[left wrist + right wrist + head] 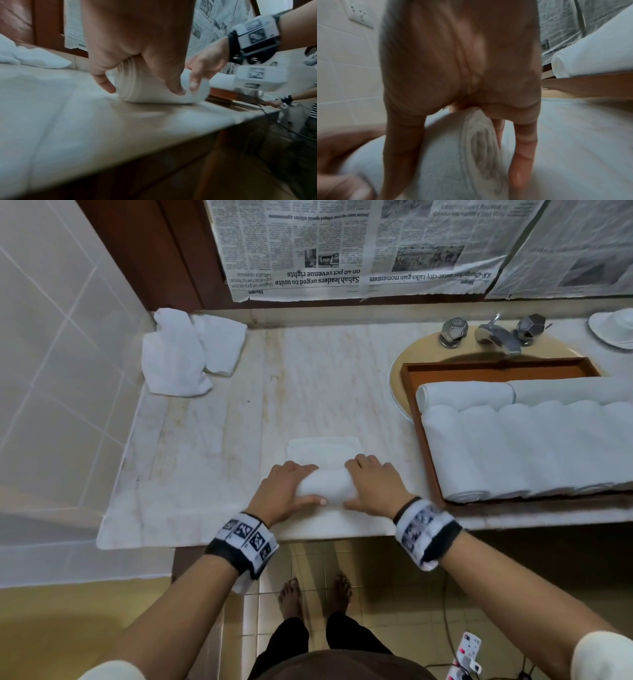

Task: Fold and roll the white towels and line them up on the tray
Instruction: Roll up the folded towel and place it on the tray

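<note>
- Near the counter's (pixel 212 474) front edge, the left hand (pixel 284 491) and right hand (pixel 373 486) each curl fingers and thumb round one end of a half-rolled white towel (pixel 325 486).
- Its unrolled flap (pixel 323 448) lies flat just beyond the hands (bare marble continues behind it).
- Right, the wooden tray (pixel 424 440) holds rolled towels (pixel 531 446) side by side, its left rim near the right hand.
- Far left corner: a heap of loose towels (pixel 185 354) against the tiled wall.
- Far right: the tap (pixel 496 335).
</note>
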{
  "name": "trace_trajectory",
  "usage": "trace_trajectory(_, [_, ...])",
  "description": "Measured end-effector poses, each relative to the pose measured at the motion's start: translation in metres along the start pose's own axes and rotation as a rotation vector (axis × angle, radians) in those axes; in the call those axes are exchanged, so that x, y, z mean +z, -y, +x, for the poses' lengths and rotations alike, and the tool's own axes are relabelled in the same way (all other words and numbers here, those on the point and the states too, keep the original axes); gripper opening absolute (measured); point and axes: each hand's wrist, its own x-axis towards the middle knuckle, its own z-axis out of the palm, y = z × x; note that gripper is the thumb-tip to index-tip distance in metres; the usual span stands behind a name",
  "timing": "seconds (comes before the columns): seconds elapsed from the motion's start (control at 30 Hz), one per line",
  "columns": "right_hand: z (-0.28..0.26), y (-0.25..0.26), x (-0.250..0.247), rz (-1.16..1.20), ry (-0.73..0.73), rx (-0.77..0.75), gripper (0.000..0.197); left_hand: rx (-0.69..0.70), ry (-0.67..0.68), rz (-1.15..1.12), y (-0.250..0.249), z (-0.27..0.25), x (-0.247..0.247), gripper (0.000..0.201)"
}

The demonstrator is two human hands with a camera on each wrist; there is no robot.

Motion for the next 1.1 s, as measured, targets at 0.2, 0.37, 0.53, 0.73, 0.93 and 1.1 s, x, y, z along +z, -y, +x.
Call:
trace_trajectory(0.2, [-0.012, 0.009, 0.024, -0.005, -0.161, -0.025, 0.072, -0.020, 0.118, -0.059, -0.003, 0.009, -0.017, 0.088])
trace_trajectory(0.37, [0.010, -0.014, -0.011, 0.311, 0.169, -0.054, 0.068, 0.111, -0.159, 0.123, -0.004, -0.017, 0.012, 0.077])
trace_trajectory(0.53, [-0.008, -0.012, -0.008, 0.265, 0.129, -0.026, 0.072, 0.008, 0.060, 0.008, -0.005, -0.002, -0.005, 0.074])
trace_trajectory(0.73, [-0.017, 0.003, 0.016, -0.070, -0.081, 0.009, 0.079, -0.141, 0.368, -0.025, -0.011, 0.036, -0.037, 0.054])
trace_trajectory(0.93, [0.026, -0.007, -0.021, 0.137, 0.180, 0.058, 0.081, -0.171, 0.313, 0.081, -0.002, 0.044, -0.041, 0.110])
trace_trajectory(1.1, [0.040, -0.008, -0.030, 0.284, 0.302, 0.106, 0.088, -0.135, 0.386, 0.064, -0.009, 0.043, -0.046, 0.082])
